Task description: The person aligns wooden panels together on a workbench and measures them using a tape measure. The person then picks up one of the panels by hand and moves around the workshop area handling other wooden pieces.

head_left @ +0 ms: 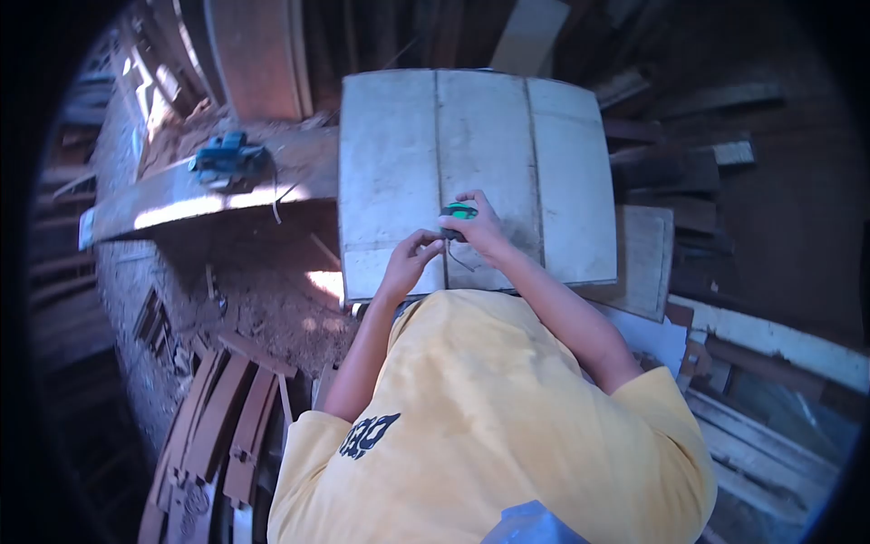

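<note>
A green and black tape measure (459, 214) is gripped in my right hand (480, 226), above the lower middle of a pale panelled board (489, 136). My left hand (415, 259) is just left of it, fingers bent and fingertips pressed together close to the tape measure's lower edge; whatever they pinch is too small to make out. A short dark strap (461, 260) hangs below the tape measure. Two dark seams run down the board's surface beneath my hands.
A teal power tool (228, 162) with a cord rests on a wooden plank (313, 163) at the left. Curved wooden pieces (217, 417) are stacked at the lower left. More boards (770, 331) lie at the right. A smaller panel (645, 258) sits beside the pale board.
</note>
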### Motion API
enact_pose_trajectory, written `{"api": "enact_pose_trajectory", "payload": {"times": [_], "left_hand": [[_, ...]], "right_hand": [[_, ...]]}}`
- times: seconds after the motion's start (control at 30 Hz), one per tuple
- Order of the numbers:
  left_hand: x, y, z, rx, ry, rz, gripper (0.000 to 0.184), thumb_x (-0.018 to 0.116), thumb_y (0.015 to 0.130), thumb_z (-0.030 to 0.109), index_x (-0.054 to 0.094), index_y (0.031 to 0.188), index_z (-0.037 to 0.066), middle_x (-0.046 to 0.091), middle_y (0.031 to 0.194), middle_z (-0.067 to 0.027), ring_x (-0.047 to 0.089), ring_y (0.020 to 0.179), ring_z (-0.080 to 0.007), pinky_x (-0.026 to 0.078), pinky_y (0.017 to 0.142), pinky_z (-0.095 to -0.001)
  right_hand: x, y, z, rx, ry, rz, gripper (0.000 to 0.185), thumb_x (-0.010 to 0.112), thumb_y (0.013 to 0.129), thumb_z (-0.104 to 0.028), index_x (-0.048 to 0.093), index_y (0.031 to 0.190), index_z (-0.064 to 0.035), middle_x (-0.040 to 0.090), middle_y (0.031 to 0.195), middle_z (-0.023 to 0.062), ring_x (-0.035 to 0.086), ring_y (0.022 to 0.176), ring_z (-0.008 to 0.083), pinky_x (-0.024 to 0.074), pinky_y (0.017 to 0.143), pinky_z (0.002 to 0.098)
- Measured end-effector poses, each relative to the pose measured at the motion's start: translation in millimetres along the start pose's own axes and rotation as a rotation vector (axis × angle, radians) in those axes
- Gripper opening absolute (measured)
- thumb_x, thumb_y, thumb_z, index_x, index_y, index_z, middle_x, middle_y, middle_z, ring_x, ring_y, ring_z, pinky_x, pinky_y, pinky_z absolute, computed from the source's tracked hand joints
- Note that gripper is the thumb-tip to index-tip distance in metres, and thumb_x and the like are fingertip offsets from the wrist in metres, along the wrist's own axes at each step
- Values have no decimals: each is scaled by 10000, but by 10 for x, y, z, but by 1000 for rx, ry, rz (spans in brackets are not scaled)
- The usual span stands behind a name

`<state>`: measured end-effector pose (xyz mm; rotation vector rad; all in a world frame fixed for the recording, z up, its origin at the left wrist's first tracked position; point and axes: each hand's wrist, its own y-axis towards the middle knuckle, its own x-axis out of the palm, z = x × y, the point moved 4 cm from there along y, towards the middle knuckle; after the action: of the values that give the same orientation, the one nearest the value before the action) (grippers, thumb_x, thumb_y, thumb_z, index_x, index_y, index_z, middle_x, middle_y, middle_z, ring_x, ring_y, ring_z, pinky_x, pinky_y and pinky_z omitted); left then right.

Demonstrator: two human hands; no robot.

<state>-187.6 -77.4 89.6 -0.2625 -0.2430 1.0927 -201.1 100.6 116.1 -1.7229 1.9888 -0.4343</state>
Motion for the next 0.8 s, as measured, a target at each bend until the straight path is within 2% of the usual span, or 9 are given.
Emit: {"api": "enact_pose_trajectory", "payload": {"times": [0.17, 0.23, 0.3, 0.4, 0.47, 0.57, 0.67, 0.73, 0.8], "left_hand": [[200, 18, 71, -37, -44, -188, 320, 595, 1016, 274, 683, 1216, 40, 651, 914, -12, 560, 857, -101, 449, 840, -276], [294, 90, -35, -30, -45, -237, 316, 591, 1018, 281, 692, 1203, 46, 641, 887, -5, 552, 839, -106, 444, 818, -262], [334, 90, -74, -21, -57, -257, 310, 591, 1016, 295, 707, 1169, 52, 643, 875, -5, 554, 845, -103, 442, 805, -262], [294, 90, -114, -79, -139, -270, 194, 615, 978, 274, 621, 917, 91, 582, 872, 19, 500, 844, -90, 403, 794, -262], [296, 91, -268, -111, -284, -317, 104, 573, 959, 191, 520, 1003, 113, 487, 863, 21, 485, 848, -101, 398, 792, -267], [488, 16, -433, -275, -728, -394, 256, 528, 942, 135, 392, 1157, 112, 459, 854, -13, 467, 783, -121, 383, 712, -271], [499, 54, -654, -368, -684, -252, 318, 521, 963, 168, 382, 1240, 95, 453, 819, -10, 460, 769, -108, 377, 685, -252], [345, 90, -597, -331, -496, 14, 393, 527, 987, 219, 443, 1343, 74, 507, 838, 7, 445, 756, -86, 359, 666, -231], [266, 108, -477, -271, -441, -62, 400, 535, 992, 240, 495, 1355, 77, 538, 872, 19, 441, 759, -75, 355, 667, -227]], "right_hand": [[-213, 135, 220, 140, -1, 158, 704, 835, 714, -197, 457, 1263, 33, 631, 1032, 184, 649, 956, 209, 556, 768, 332], [-147, 203, 385, 162, 101, -176, 747, 827, 709, -182, 450, 1322, 17, 633, 996, 153, 645, 932, 210, 548, 734, 341], [-214, 213, 526, 216, 72, -211, 780, 802, 725, -200, 433, 1386, -15, 635, 991, 116, 635, 920, 205, 532, 712, 352], [-247, 203, 615, 394, 144, -329, 756, 810, 763, -345, 462, 1368, -55, 636, 1043, 90, 628, 903, 193, 507, 708, 348], [-199, 39, 504, 419, 47, -290, 779, 827, 762, -422, 471, 1348, -52, 627, 1079, 93, 626, 918, 193, 504, 713, 347], [-156, 42, 587, 366, -59, -308, 734, 840, 764, -386, 468, 1288, -31, 611, 1089, 105, 625, 924, 191, 520, 698, 346], [-225, 168, 618, 327, -64, -360, 658, 846, 759, -305, 463, 1212, -21, 589, 1088, 119, 623, 938, 190, 537, 705, 337], [-140, 122, 565, 325, -71, -427, 657, 852, 744, -283, 453, 1195, -20, 576, 1101, 129, 619, 963, 194, 539, 735, 330], [-171, 102, 477, 198, -373, -281, 724, 828, 709, -363, 413, 1189, -13, 595, 1038, 124, 606, 950, 204, 503, 817, 363]]}}
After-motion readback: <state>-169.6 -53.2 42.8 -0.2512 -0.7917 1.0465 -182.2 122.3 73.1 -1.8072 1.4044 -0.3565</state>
